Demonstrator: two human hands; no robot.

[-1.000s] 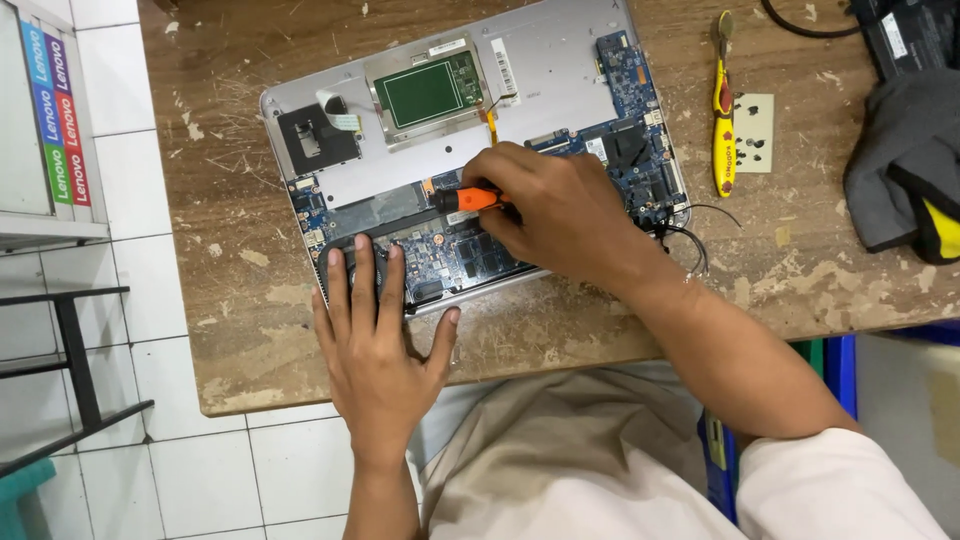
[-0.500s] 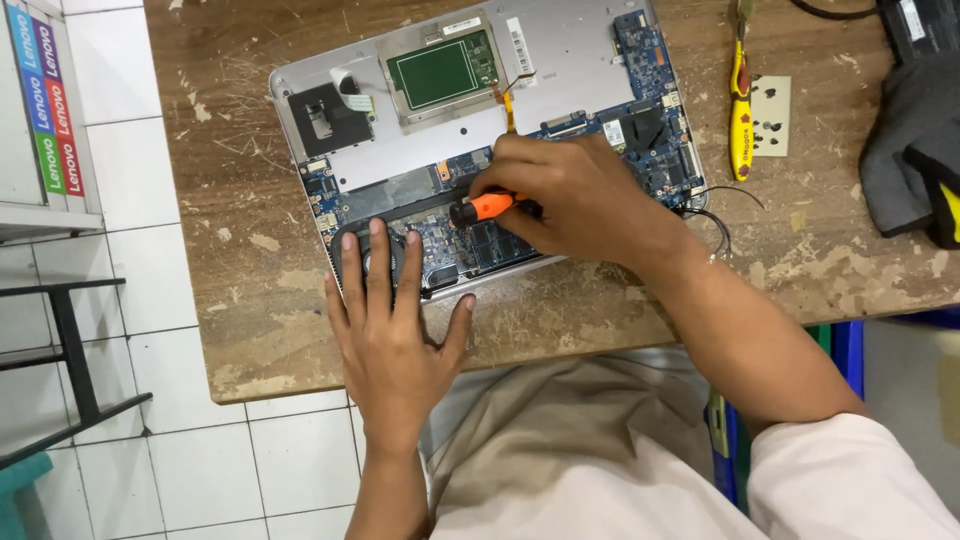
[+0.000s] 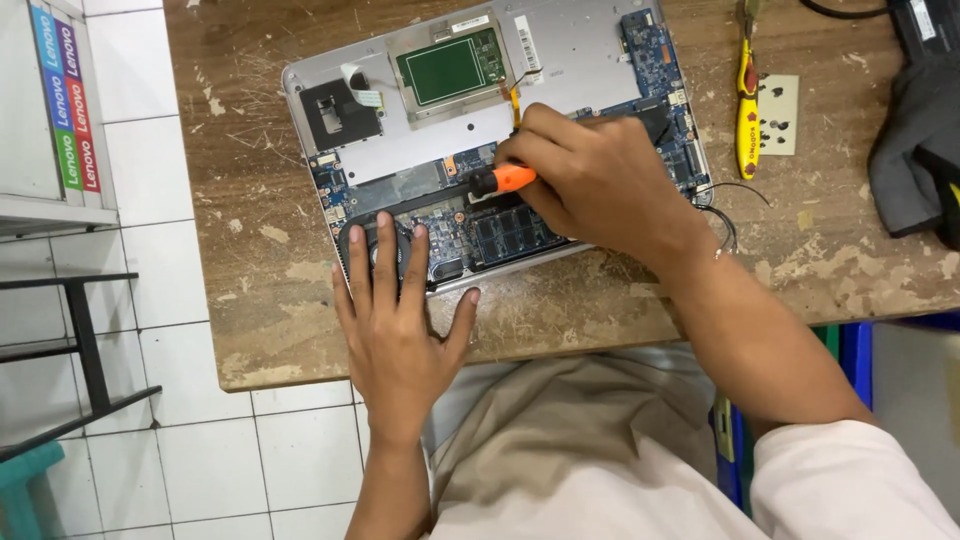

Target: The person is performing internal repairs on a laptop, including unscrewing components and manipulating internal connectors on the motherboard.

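Nearest the person, the left hand lies flat and open, palm down, its four fingers spread over the near edge of one opened laptop, fingertips on the round black fan; the thumb rests on the worn wooden table. It grips nothing, only presses.

Just beyond and to its right, the right hand is curled closed around one screwdriver. Only its smooth orange handle and black collar show past the fingers. The tool's long axis runs nearly level across the laptop, the shown end pointing toward the left hand's side; the tip cannot be seen. It sits over the blue circuit board, between the two hands.

Past the right hand, the laptop's grey metal shell carries one green rectangular pad and one black square recess.

Farther right of the right hand lie one yellow-handled tool, pointing away from the person, one pale card dotted with small dark specks, and a dark folded cloth.
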